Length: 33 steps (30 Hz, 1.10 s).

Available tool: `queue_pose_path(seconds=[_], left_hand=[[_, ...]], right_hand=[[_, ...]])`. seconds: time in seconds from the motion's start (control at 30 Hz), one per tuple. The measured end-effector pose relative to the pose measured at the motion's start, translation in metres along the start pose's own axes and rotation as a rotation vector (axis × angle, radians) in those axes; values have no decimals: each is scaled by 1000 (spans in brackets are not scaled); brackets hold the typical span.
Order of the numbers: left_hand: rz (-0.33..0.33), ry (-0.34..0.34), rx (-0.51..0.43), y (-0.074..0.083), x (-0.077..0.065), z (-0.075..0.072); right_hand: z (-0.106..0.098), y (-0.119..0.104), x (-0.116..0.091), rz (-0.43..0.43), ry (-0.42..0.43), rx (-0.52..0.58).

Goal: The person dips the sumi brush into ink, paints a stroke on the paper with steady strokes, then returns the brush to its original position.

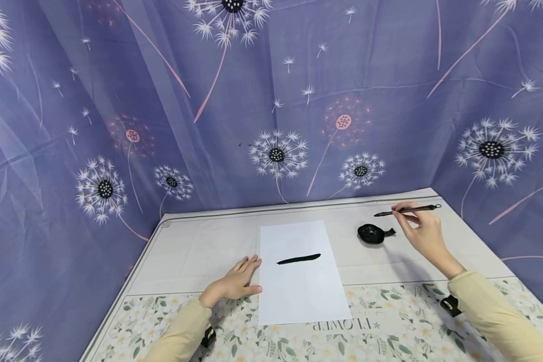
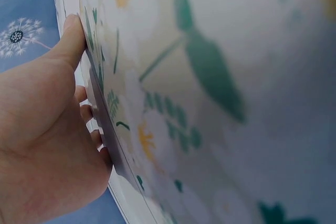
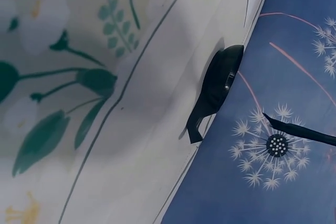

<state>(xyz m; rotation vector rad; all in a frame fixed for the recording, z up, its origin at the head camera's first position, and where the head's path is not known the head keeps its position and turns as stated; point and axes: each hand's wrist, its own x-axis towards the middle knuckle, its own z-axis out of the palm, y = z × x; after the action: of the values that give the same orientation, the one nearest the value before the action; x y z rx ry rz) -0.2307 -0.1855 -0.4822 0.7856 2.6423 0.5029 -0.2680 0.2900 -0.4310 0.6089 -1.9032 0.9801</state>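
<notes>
A black brush (image 1: 407, 210) with a loop at its end is pinched in my right hand (image 1: 421, 231), held nearly level above the table. Below and left of that hand sits a small black ink dish (image 1: 371, 234) with a short handle; the right wrist view shows the dish (image 3: 220, 80) from the side and the dark brush tip (image 3: 278, 124) apart from it. A white sheet of paper (image 1: 303, 296) bears one thick black stroke (image 1: 298, 259). My left hand (image 1: 237, 280) rests on the table with fingers spread, its fingertips at the paper's left edge.
The tablecloth (image 1: 199, 322) is white at the back and floral at the front, with printed lettering partly under the paper. A purple curtain (image 1: 226, 171) with dandelion prints hangs behind and beside the table. Dark straps (image 1: 450, 305) sit at both wrists.
</notes>
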Motion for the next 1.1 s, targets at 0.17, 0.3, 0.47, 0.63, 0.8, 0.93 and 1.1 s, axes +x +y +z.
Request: queue_pose_path(seconds=[0.17, 0.3, 0.47, 0.63, 0.8, 0.93, 1.1], left_hand=[[-3, -3, -7, 1, 0, 0], [1, -3, -11, 0, -1, 0], [-4, -7, 1, 0, 0, -1], [-3, -5, -1, 0, 0, -1], [-3, -6, 2, -2, 0, 1], [4, -5, -9, -2, 0, 0], [6, -2, -6, -6, 1, 3]], right_hand=[[-5, 1, -2, 35, -40, 10], [-8, 5, -5, 30, -65, -12], [-9, 8, -8, -37, -67, -23], [-9, 11, -11, -91, -58, -32], [-10, 13, -13, -123, -88, -25], [-11, 15, -14, -169, -121, -46], [-14, 17, -14, -229, -164, -50]])
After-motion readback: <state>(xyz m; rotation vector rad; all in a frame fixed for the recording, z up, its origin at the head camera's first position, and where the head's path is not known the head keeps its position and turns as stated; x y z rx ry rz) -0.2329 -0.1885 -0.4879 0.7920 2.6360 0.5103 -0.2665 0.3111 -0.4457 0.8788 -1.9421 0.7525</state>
